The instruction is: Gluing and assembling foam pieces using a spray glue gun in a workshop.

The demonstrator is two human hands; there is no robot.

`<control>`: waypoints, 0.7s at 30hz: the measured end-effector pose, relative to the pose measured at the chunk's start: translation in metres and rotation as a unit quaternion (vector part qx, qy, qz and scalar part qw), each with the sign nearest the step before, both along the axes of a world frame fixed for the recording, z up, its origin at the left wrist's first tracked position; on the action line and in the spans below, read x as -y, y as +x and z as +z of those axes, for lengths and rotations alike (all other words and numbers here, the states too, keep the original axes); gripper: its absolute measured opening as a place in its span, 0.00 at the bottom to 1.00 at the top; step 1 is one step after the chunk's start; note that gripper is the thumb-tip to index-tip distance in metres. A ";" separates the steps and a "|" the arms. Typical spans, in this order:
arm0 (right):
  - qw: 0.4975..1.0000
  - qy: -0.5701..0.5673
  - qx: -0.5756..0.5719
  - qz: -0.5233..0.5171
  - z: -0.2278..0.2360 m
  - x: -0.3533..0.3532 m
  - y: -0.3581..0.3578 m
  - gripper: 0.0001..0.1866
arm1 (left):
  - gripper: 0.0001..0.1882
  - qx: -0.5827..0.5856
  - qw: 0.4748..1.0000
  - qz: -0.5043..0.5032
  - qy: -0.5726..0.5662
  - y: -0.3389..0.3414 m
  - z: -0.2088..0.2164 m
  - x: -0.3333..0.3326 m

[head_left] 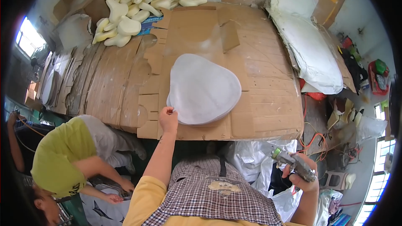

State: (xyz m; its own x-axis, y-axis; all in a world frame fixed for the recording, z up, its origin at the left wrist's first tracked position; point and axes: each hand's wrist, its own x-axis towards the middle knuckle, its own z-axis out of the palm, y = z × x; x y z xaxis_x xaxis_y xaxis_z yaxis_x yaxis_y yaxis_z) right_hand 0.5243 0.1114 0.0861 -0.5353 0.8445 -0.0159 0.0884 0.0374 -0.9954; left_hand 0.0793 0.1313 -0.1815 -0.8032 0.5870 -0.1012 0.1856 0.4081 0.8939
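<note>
A stack of thin grey-white pieces point(205, 88), cut in a rounded saddle-like shape, lies on the cardboard-covered table in front of me. My left hand point(168, 119) is at the near left edge of the stack, finger and thumb pinched together on the rim of a piece. How many layers are between them cannot be seen. Off to the right, below the table edge, my right hand point(305, 178) is wrapped round a metal spray gun point(293, 163). The gun's green-ringed nozzle end points up and left, away from the stack.
Cream foam bicycle-saddle pads point(125, 10) are piled at the back left. A white-covered board point(310, 42) stands at the right. Close on my left, a person in a yellow-green shirt point(63, 155) bends over white material. Orange hose point(318, 142) hangs at the right.
</note>
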 end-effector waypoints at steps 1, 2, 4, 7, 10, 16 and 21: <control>1.000 -0.001 0.003 -0.019 0.003 0.005 0.000 0.33 | 0.14 0.135 0.988 0.021 0.067 -0.002 -0.003 0.000; 0.999 -0.002 0.007 -0.036 0.006 0.010 0.000 0.33 | 0.14 0.136 0.988 0.021 0.067 -0.002 -0.007 0.001; 0.992 -0.010 0.032 -0.125 0.010 0.012 0.010 0.35 | 0.21 0.246 0.962 0.096 0.065 0.006 0.010 -0.004; 0.989 -0.013 0.057 -0.137 0.014 0.015 0.026 0.37 | 0.25 0.347 0.921 0.153 0.089 0.024 0.041 -0.007; 0.994 -0.055 0.044 -0.084 0.019 0.021 0.017 0.37 | 0.25 0.378 0.916 0.078 0.114 0.028 0.037 -0.007; 0.990 0.037 0.093 -0.102 0.032 0.001 0.007 0.34 | 0.22 0.387 0.842 0.008 0.376 0.013 0.110 0.019; 0.997 -0.043 0.065 -0.006 0.044 0.000 0.008 0.30 | 0.23 0.349 0.799 0.014 0.490 -0.015 0.188 0.072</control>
